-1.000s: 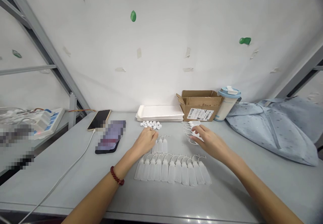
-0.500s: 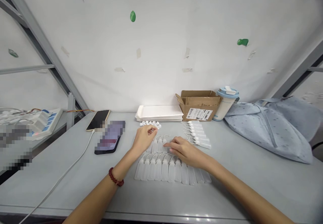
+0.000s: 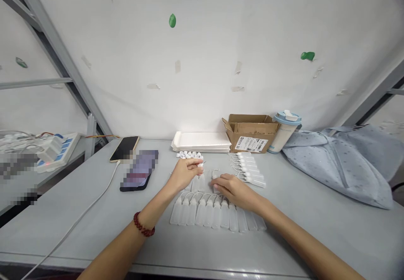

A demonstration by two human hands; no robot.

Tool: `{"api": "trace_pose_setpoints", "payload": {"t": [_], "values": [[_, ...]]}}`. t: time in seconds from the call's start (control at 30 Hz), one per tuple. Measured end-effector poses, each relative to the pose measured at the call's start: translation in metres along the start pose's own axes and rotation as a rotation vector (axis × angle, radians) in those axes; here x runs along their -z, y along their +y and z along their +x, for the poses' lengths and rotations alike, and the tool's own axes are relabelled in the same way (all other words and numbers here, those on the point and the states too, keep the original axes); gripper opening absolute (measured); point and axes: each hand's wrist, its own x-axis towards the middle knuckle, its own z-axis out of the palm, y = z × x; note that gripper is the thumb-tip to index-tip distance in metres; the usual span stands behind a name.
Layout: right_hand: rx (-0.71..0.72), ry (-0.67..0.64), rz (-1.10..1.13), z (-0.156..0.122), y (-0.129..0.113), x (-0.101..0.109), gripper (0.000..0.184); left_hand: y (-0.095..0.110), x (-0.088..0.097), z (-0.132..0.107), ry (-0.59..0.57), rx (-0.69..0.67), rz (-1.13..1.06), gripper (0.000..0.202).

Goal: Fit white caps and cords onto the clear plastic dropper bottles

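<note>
My left hand (image 3: 185, 173) is closed, thumb and finger pinching a small white cap (image 3: 200, 165) with a thin dark tip. My right hand (image 3: 232, 190) curls its fingers round a small clear squeeze bottle (image 3: 216, 179), mostly hidden under them. Between my hands lie more clear bottles (image 3: 198, 183), partly covered by my left hand. A row of similar bottles (image 3: 208, 213), each with a thin looped strap, lies flat nearest me. Beyond my left hand sits a cluster of small white caps (image 3: 186, 155).
Capped bottles (image 3: 249, 168) lie stacked to the right. Behind are a white packet stack (image 3: 202, 141), an open cardboard box (image 3: 251, 135) and a lidded cup (image 3: 284, 133). Two phones (image 3: 139, 170) and a white cable (image 3: 78, 217) lie left; a blue cloth (image 3: 334, 166) lies right.
My left hand has moved slightly right, and the pinched cap now shows. My right fingers have closed round a bottle and shifted slightly right. The view has tilted slightly.
</note>
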Motion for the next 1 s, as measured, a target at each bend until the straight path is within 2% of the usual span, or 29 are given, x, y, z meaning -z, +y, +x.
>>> {"api": "trace_pose_setpoints", "payload": {"t": [0.1, 0.2, 0.33, 0.53, 0.8, 1.0], "values": [[0.004, 0.070, 0.012, -0.002, 0.005, -0.001, 0.029, 0.004, 0.000, -0.006, -0.047, 0.060, -0.108, 0.026], [0.036, 0.162, 0.015, -0.005, 0.006, -0.002, 0.027, 0.006, -0.001, -0.010, -0.110, 0.056, -0.225, 0.024], [0.123, 0.242, 0.020, -0.010, -0.001, 0.001, 0.024, 0.007, -0.008, -0.013, -0.126, 0.058, -0.312, 0.024], [0.194, 0.202, 0.065, -0.014, -0.011, 0.002, 0.020, 0.002, -0.020, -0.017, -0.194, 0.099, -0.498, 0.026], [0.111, 0.187, 0.270, -0.016, -0.015, 0.009, 0.018, 0.008, -0.020, -0.020, -0.339, 0.083, -0.422, 0.025], [0.017, 0.147, 0.416, -0.017, -0.020, 0.013, 0.022, 0.008, -0.020, -0.019, -0.325, 0.018, -0.390, 0.020]]}}
